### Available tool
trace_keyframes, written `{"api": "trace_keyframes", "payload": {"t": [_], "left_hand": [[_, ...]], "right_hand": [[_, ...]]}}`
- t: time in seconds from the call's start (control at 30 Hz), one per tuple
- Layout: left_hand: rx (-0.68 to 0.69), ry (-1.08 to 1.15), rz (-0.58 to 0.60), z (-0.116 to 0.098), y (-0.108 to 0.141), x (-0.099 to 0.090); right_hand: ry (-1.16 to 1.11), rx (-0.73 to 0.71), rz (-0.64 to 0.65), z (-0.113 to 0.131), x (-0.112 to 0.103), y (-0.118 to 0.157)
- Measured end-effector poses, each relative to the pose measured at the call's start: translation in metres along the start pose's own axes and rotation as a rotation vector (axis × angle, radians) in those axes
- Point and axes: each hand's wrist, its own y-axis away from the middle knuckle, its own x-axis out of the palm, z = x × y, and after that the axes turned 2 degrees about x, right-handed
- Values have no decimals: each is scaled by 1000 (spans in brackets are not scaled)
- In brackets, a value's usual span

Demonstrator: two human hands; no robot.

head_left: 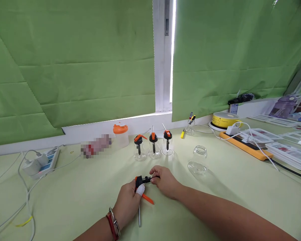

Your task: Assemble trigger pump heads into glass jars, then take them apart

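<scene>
1. Black-and-orange plastic jar top (138, 181), left of the open clear-glass jar (200, 152): best held steady.
2. Left hand (127, 201): wrapped around it; grip firmly.
3. Right hand (165, 180): pinching its slim black stem (146, 179); work gently, in line.

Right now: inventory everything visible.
lid assembly: 1, black-orange, in hands
lidded jars: 3, clear, centre
open jar: 1, clear, right
tool jar: 1, clear, rear
loose tool: 1, yellow, beside it
container: 1, orange-lidded, rear
blurred item: 1, pink, left
power strips: 2, white left, orange right
cables: several, mostly white, sides
tin: 1, yellow, right rear
cards: several, white, right
unclear object: 1, purple, far right
blinds: 2+, green, behind
window frame: 1, white, between blinds
table: 1, pale green, beneath
left hand: 1, white-wrapped thumb, centre
right hand: 1, bare, centre
</scene>
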Motion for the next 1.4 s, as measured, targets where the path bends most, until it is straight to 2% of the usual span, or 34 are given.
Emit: {"api": "trace_keyframes", "payload": {"t": [0.17, 0.3, 0.47, 1.4], "left_hand": [[17, -17, 1, 4, -5, 2], [12, -17, 7, 4, -6, 2], [2, 10, 18, 3, -7, 2], [-22, -9, 11, 1, -10, -1]], "right_hand": [[28, 30, 31, 3, 1, -4], [64, -12, 20, 1, 0, -5], [84, -15, 73, 1, -3, -5], [142, -48, 29, 0, -3, -5]]}}
